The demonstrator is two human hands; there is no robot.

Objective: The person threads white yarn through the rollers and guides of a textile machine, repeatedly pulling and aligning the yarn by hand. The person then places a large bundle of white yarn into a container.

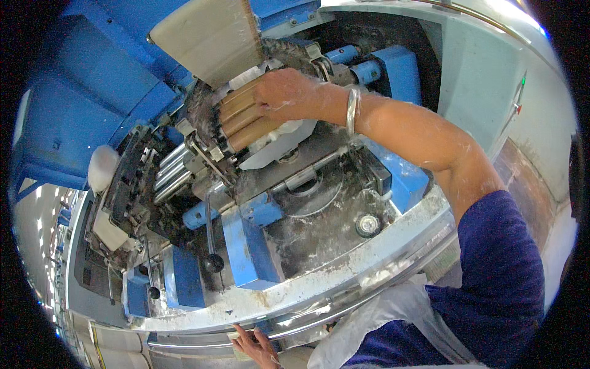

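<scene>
My right hand (287, 96) reaches over the machine with its fingers curled down at the brown rollers (243, 114). Whatever those fingers may hold is hidden beneath the hand. White fibre fluff (284, 130) lies just below the rollers, above a grey metal plate (279, 147). Low in the picture, my left hand (257, 348) has its fingers spread beside the curved metal rail (301, 329) along the machine's front edge. Nothing shows in its grasp. A pale hinged cover (206, 40) stands raised behind the rollers.
Black-knobbed levers (213, 262) stick up near the front, beside blue housings (249, 252). Shiny steel rollers (172, 172) lie left of the brown ones. A white fibre bundle (103, 168) hangs farther left. Blue panels (92, 80) rise behind; lint covers the machine bed (307, 227).
</scene>
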